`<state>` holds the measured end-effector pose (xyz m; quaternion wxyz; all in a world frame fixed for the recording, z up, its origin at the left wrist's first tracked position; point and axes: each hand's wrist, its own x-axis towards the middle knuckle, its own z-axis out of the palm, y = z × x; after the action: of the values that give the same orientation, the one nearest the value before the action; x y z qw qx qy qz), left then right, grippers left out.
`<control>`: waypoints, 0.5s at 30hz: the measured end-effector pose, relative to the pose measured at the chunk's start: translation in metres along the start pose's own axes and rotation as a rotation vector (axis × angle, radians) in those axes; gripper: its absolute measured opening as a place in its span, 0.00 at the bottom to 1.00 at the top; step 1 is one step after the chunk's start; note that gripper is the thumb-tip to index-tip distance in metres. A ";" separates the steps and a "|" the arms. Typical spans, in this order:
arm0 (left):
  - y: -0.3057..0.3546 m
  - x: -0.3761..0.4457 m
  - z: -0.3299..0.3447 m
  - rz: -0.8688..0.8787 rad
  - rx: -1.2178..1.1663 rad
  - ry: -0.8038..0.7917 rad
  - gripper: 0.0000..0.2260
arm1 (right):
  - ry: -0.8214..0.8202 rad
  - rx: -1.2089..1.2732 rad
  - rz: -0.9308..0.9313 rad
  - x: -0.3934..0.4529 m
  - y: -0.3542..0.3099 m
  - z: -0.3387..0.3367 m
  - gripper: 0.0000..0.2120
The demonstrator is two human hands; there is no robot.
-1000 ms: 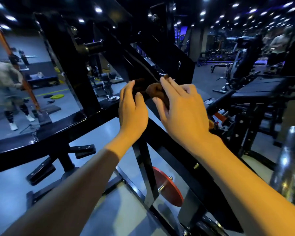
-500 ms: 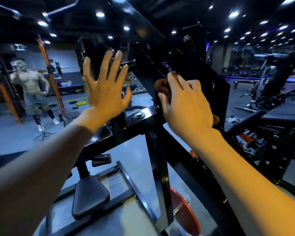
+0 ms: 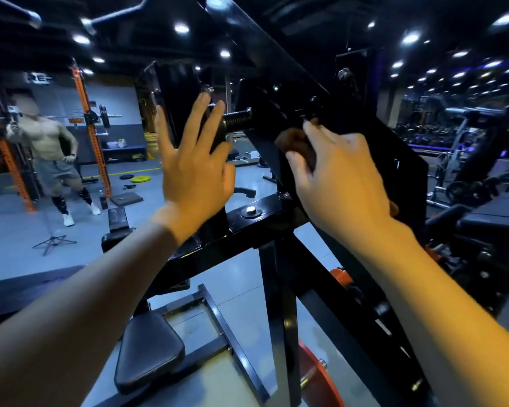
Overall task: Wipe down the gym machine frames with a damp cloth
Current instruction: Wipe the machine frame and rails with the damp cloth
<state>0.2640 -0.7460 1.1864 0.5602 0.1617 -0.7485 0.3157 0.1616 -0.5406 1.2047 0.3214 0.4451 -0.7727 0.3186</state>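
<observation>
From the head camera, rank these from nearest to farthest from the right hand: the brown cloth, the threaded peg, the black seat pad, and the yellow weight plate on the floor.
1. Brown cloth: in the right hand itself, pressed against the frame.
2. Threaded peg: just to its left, slightly higher.
3. Black seat pad: low, to the left.
4. Yellow weight plate: far left, on the floor well behind the machine.

both forearms bare, no sleeves; left grip (image 3: 193, 168), right grip (image 3: 340, 183) ungloved.
</observation>
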 end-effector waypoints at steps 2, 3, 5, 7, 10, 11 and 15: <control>0.001 -0.001 0.000 0.002 -0.005 -0.002 0.14 | -0.015 -0.013 -0.006 0.020 -0.009 0.007 0.27; 0.001 -0.001 0.000 0.003 -0.015 0.003 0.14 | -0.020 -0.015 -0.005 0.022 -0.010 0.008 0.28; 0.000 -0.001 -0.001 0.001 -0.033 0.017 0.14 | -0.028 -0.009 -0.021 0.014 -0.008 0.005 0.28; 0.000 -0.001 -0.001 -0.002 -0.039 0.024 0.14 | -0.028 -0.001 -0.032 -0.005 0.000 -0.003 0.28; 0.001 -0.002 0.002 -0.002 -0.068 0.061 0.14 | 0.015 -0.033 0.013 -0.034 0.009 -0.012 0.27; 0.001 -0.003 0.003 -0.006 -0.077 0.075 0.15 | 0.023 -0.057 0.021 -0.037 0.010 -0.012 0.27; 0.001 -0.005 0.003 -0.013 -0.099 0.088 0.12 | -0.012 -0.059 -0.024 0.007 -0.004 0.003 0.27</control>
<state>0.2625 -0.7474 1.1810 0.6021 0.1245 -0.7367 0.2815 0.1616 -0.5478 1.2093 0.3335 0.4464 -0.7785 0.2890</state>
